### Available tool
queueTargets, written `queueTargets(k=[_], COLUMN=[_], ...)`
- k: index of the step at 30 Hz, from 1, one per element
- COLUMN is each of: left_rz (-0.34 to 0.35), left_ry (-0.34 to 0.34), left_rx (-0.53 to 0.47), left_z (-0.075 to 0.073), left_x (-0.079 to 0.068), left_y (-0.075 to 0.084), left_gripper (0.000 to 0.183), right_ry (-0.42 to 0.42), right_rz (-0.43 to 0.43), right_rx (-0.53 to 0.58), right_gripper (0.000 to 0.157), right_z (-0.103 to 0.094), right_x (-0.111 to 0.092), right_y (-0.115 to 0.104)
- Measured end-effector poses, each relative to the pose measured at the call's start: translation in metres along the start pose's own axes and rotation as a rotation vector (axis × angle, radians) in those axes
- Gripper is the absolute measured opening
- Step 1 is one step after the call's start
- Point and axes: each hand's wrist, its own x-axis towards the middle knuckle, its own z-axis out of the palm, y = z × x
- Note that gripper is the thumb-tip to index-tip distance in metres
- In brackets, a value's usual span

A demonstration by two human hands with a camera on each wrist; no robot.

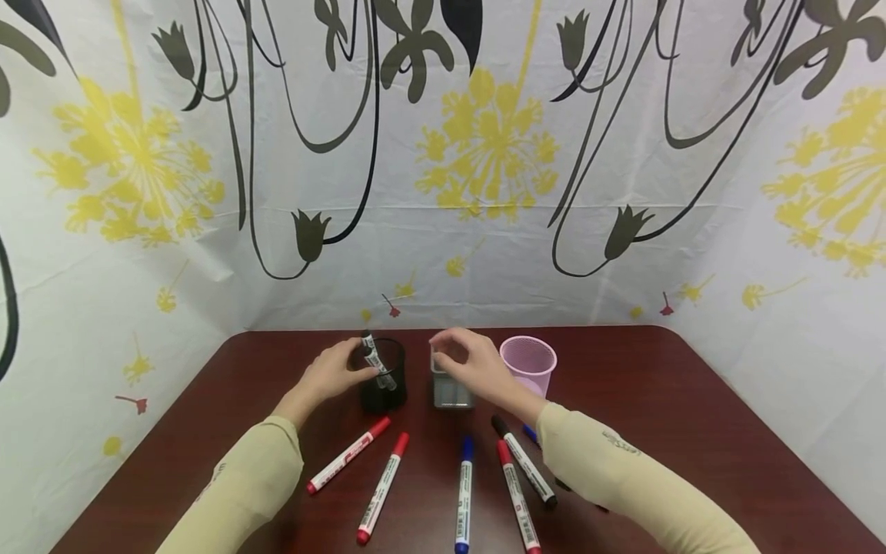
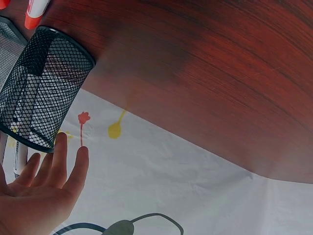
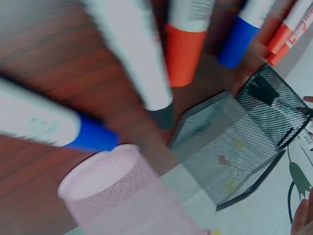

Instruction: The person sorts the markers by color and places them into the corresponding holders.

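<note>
On the left, a black mesh cup (image 1: 384, 396) holds two black-topped whiteboard markers (image 1: 376, 358), leaning. My left hand (image 1: 334, 375) is at its rim, thumb and fingers apart around the marker tops; in the left wrist view the left hand (image 2: 44, 196) has its fingers loosely extended beside the cup (image 2: 49, 93). Above the grey mesh holder (image 1: 453, 394) is my right hand (image 1: 471, 362), fingers relaxed and slightly bent, with nothing seen in it. A pink mesh cup (image 1: 528, 355) stands to its right, partly behind the forearm. The right wrist view shows the grey holder (image 3: 220, 152) but no clear right hand.
Red markers (image 1: 349, 454), a blue marker (image 1: 464, 492) and a black marker (image 1: 524, 462) lie spread across the dark wooden table (image 1: 623, 369) in front of the cups. Another blue marker (image 1: 531, 433) is mostly under the right sleeve. A patterned cloth (image 1: 415, 269) hangs behind.
</note>
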Motion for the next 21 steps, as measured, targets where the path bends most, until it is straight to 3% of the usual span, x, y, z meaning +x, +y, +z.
queueTargets(k=[9, 17, 21], left_rz=[0.006, 0.006, 0.010], left_ry=[0.004, 0.002, 0.006], left_rx=[0.006, 0.010, 0.013], left_z=[-0.001, -0.001, 0.000], left_x=[0.000, 0.000, 0.000], left_y=[0.000, 0.001, 0.002], left_gripper=[0.065, 0.066, 0.064], right_ry=[-0.034, -0.112, -0.152], right_rz=[-0.202, -0.208, -0.249], right_rx=[-0.122, -0.152, -0.221], right_gripper=[0.018, 0.019, 0.018], right_z=[-0.033, -0.054, -0.061], right_x=[-0.028, -0.056, -0.071], right_y=[0.005, 0.011, 0.014])
